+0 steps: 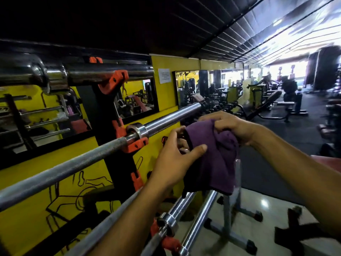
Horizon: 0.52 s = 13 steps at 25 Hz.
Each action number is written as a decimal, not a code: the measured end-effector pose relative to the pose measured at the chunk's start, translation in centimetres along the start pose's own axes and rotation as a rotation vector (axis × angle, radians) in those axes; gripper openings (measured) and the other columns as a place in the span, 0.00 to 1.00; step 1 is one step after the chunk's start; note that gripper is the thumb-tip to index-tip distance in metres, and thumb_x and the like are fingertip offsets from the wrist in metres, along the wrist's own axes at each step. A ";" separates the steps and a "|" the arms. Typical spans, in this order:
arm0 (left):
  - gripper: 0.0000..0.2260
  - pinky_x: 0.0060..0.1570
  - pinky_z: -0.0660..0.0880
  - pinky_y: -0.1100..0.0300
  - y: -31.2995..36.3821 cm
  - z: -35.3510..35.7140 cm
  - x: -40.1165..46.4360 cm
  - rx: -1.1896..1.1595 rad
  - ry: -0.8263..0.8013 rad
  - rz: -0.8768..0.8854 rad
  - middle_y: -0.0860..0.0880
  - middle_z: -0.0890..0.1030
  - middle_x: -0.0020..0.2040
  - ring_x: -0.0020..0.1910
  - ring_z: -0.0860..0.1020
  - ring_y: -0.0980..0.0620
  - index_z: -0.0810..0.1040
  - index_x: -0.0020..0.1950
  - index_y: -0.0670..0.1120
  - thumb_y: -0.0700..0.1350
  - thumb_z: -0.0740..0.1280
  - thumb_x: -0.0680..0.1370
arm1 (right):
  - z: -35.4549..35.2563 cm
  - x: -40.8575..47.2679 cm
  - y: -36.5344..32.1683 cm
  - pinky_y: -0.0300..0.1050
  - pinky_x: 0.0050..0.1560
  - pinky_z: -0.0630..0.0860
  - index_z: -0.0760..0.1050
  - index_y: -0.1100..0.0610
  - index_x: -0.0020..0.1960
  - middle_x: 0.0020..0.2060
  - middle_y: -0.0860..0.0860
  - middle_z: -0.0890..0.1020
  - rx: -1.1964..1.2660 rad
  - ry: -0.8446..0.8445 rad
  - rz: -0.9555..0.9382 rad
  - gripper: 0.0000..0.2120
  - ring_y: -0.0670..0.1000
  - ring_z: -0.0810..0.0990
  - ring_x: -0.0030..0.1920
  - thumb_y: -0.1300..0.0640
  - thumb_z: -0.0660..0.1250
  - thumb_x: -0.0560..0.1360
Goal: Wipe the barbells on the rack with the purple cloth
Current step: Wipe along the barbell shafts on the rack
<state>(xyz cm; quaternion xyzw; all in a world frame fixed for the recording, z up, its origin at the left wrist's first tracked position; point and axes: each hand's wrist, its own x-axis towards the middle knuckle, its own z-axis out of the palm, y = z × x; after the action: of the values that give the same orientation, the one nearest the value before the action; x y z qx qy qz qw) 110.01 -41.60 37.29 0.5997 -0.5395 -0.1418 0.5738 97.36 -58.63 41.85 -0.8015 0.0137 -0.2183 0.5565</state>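
A single wide-angle view comes from the person's head, looking forward and slightly down, set very close to a barbell [77, 161] that runs from the lower left of the frame up toward the centre. The yellow wall [166, 93] fills the left half and recedes toward the upper right, where the gym floor [276, 137] stretches far away. Both forearms enter from the bottom edge, and straight lines bow near the borders.
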 end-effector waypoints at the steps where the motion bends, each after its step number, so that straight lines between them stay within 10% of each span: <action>1: 0.25 0.61 0.78 0.48 -1.0 0.7 0.1 -0.024 -0.044 -0.028 0.57 0.83 0.58 0.57 0.81 0.58 0.76 0.66 0.56 0.54 0.76 0.71 | -0.2 -1.0 0.4 0.42 0.41 0.73 0.81 0.59 0.47 0.40 0.55 0.80 -0.093 -0.004 0.000 0.16 0.50 0.77 0.41 0.67 0.58 0.67; 5: 0.21 0.68 0.70 0.55 -5.5 4.1 -1.6 0.016 -0.109 -0.093 0.58 0.79 0.66 0.65 0.77 0.57 0.75 0.69 0.55 0.51 0.70 0.76 | 1.6 -6.0 7.7 0.41 0.46 0.73 0.77 0.62 0.54 0.43 0.50 0.82 -0.305 0.341 0.090 0.12 0.48 0.77 0.43 0.72 0.62 0.74; 8: 0.18 0.62 0.70 0.59 -9.8 6.6 -5.3 0.291 -0.076 -0.098 0.51 0.78 0.66 0.65 0.75 0.51 0.71 0.70 0.52 0.47 0.66 0.81 | 7.5 -14.1 18.8 0.52 0.46 0.77 0.78 0.56 0.53 0.47 0.57 0.84 0.170 0.834 0.401 0.05 0.53 0.81 0.43 0.59 0.64 0.80; 11: 0.15 0.51 0.75 0.54 -12.4 9.7 -10.6 0.554 -0.250 0.104 0.50 0.80 0.60 0.56 0.78 0.47 0.68 0.67 0.54 0.49 0.63 0.81 | 15.3 -20.3 23.6 0.63 0.58 0.78 0.80 0.61 0.60 0.57 0.64 0.83 0.843 0.599 0.766 0.25 0.63 0.83 0.56 0.41 0.59 0.80; 13: 0.17 0.49 0.75 0.56 -13.2 11.7 -14.3 0.659 -0.513 0.266 0.53 0.78 0.63 0.56 0.78 0.51 0.68 0.69 0.56 0.49 0.63 0.80 | 17.7 -21.8 24.0 0.49 0.65 0.77 0.81 0.61 0.55 0.49 0.46 0.87 1.067 0.543 0.721 0.20 0.47 0.85 0.54 0.49 0.56 0.85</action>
<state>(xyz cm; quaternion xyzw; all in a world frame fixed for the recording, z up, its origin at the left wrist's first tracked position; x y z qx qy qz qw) 101.76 -39.46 16.21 0.6214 -0.7535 -0.0310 0.2125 89.46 -46.29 7.97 -0.2811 0.3084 -0.1895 0.8888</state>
